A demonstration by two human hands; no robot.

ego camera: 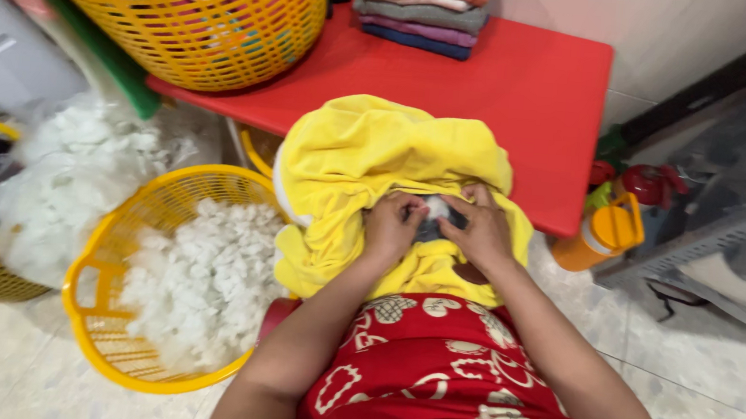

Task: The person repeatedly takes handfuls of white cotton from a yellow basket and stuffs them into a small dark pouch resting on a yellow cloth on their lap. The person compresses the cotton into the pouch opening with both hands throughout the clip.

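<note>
A bulky yellow plush cover (368, 156) lies on my lap and against the edge of the red table (533, 98). My left hand (392, 226) and my right hand (480, 229) both press at a dark opening in it, where a bit of white stuffing (436, 207) shows between my fingers. Each hand pinches the yellow fabric at the opening's edge. A yellow basket (101, 286) full of white stuffing stands on the floor at my left.
A large yellow basket (253, 40) with clothes and a stack of folded cloths (424, 14) sit on the table. A clear bag of stuffing (66, 168) lies at the left. An orange bottle (606, 232) and a red one stand at the right.
</note>
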